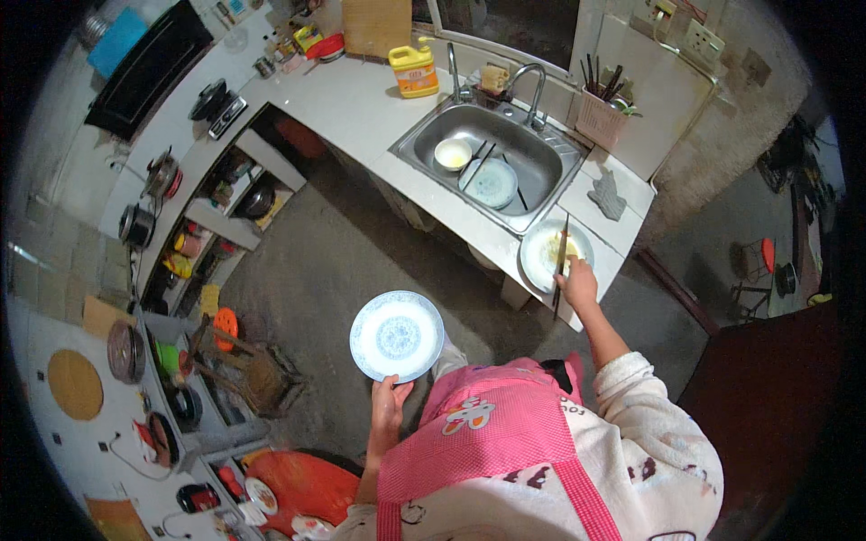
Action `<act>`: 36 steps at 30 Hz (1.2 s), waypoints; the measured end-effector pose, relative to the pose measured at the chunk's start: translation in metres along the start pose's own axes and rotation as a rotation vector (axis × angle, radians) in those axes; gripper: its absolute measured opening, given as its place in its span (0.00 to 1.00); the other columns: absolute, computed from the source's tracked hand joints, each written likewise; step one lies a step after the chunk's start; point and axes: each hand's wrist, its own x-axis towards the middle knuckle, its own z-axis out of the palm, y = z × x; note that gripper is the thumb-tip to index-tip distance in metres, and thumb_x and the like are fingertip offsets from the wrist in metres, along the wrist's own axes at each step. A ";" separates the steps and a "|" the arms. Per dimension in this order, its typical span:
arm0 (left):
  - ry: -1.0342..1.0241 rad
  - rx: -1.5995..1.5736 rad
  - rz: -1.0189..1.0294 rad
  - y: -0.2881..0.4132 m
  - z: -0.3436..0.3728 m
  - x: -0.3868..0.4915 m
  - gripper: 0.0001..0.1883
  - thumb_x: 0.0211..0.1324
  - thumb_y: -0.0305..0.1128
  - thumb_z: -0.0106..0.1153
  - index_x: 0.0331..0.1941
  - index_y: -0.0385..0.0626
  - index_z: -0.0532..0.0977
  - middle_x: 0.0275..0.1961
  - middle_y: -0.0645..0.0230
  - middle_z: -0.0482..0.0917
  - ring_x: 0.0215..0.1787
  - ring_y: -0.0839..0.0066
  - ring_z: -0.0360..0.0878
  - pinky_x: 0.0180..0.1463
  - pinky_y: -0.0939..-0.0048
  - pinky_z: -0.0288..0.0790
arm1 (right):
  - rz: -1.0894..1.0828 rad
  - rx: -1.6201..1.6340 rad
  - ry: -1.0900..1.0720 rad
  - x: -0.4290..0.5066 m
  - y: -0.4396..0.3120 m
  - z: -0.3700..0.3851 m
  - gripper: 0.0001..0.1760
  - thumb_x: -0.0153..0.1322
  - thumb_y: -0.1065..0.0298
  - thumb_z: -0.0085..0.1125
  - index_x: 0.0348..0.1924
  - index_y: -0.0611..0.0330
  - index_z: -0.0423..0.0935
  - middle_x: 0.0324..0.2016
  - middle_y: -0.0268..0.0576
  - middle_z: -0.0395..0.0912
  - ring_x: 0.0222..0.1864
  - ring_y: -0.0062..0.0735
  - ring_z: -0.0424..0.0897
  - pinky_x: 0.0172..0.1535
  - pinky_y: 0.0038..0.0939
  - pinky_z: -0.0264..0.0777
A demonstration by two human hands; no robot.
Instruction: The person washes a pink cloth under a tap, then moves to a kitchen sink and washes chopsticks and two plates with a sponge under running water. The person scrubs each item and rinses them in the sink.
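Observation:
My left hand (391, 400) holds a white plate with a blue pattern (397, 337) by its near rim, out over the floor. My right hand (578, 280) is closed on a pair of dark chopsticks (557, 291), which cross a plate with food scraps (538, 253) on the counter's near right corner. Inside the steel sink (534, 145) are a white bowl (452, 154), a patterned plate (490, 184) and loose dark chopsticks. A grey cloth (607, 196) lies on the counter right of the sink.
Behind the sink stand two faucets (539, 88) and a pink utensil basket (598, 122). A yellow pump jug (414, 71) is left of them. A wooden chair (257, 379) and an orange stool seat (226, 329) are at the left, near open shelves. A red round table (304, 490) is at lower left.

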 end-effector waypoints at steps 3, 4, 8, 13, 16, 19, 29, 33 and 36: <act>-0.072 0.025 -0.019 0.040 0.019 0.053 0.28 0.54 0.26 0.49 0.61 0.40 0.58 0.53 0.60 0.72 0.49 0.65 0.78 0.52 0.66 0.74 | 0.180 -0.053 -0.048 0.028 0.004 0.023 0.32 0.57 0.56 0.70 0.48 0.60 0.68 0.36 0.54 0.78 0.40 0.53 0.78 0.42 0.44 0.74; -0.088 0.041 -0.026 0.053 0.025 0.073 0.28 0.54 0.26 0.49 0.61 0.39 0.58 0.53 0.60 0.72 0.49 0.65 0.78 0.52 0.66 0.74 | 0.221 -0.024 -0.045 0.034 0.003 0.029 0.30 0.57 0.59 0.69 0.48 0.60 0.68 0.32 0.55 0.79 0.36 0.55 0.80 0.38 0.46 0.74; -0.207 0.157 -0.044 0.116 0.049 0.152 0.27 0.55 0.28 0.49 0.61 0.38 0.60 0.54 0.60 0.73 0.50 0.66 0.78 0.51 0.67 0.75 | 0.474 -0.084 -0.078 0.036 0.013 0.067 0.18 0.64 0.66 0.56 0.45 0.61 0.69 0.29 0.60 0.79 0.33 0.57 0.80 0.37 0.51 0.73; -0.368 0.249 -0.024 0.194 0.092 0.232 0.25 0.57 0.30 0.49 0.59 0.41 0.61 0.52 0.62 0.73 0.47 0.67 0.78 0.47 0.69 0.74 | 0.758 0.055 0.354 0.005 0.030 0.042 0.13 0.67 0.64 0.52 0.38 0.66 0.71 0.36 0.60 0.76 0.41 0.60 0.77 0.42 0.49 0.69; -0.405 0.307 -0.085 0.225 0.124 0.275 0.23 0.58 0.31 0.48 0.58 0.41 0.62 0.52 0.63 0.74 0.47 0.68 0.78 0.47 0.70 0.73 | 0.866 0.304 0.312 -0.030 0.062 0.065 0.21 0.65 0.57 0.61 0.39 0.69 0.72 0.30 0.52 0.80 0.33 0.48 0.80 0.38 0.40 0.71; -0.435 0.305 -0.104 0.236 0.164 0.311 0.21 0.58 0.31 0.47 0.56 0.41 0.64 0.50 0.63 0.75 0.47 0.67 0.78 0.46 0.71 0.73 | 0.951 0.720 0.191 -0.060 0.102 0.123 0.15 0.67 0.62 0.59 0.39 0.66 0.74 0.22 0.38 0.76 0.22 0.29 0.75 0.28 0.31 0.69; -0.356 0.320 -0.254 0.271 0.226 0.396 0.18 0.60 0.31 0.47 0.52 0.38 0.68 0.46 0.60 0.79 0.44 0.67 0.80 0.46 0.70 0.75 | 1.049 0.979 0.216 0.036 0.006 0.066 0.16 0.67 0.72 0.51 0.48 0.66 0.72 0.22 0.33 0.72 0.18 0.19 0.67 0.20 0.24 0.60; -0.394 0.356 -0.222 0.282 0.245 0.422 0.20 0.59 0.31 0.48 0.55 0.38 0.66 0.45 0.60 0.80 0.43 0.67 0.81 0.45 0.71 0.76 | 0.829 0.831 0.213 0.124 -0.013 0.057 0.24 0.67 0.71 0.52 0.55 0.69 0.68 0.42 0.46 0.77 0.40 0.34 0.77 0.43 0.31 0.71; -0.382 0.353 -0.291 0.296 0.262 0.446 0.21 0.59 0.31 0.49 0.56 0.38 0.65 0.45 0.60 0.80 0.43 0.67 0.81 0.45 0.71 0.76 | 0.679 0.364 0.169 0.190 -0.019 0.082 0.26 0.65 0.69 0.55 0.56 0.68 0.68 0.46 0.56 0.77 0.47 0.46 0.79 0.50 0.35 0.71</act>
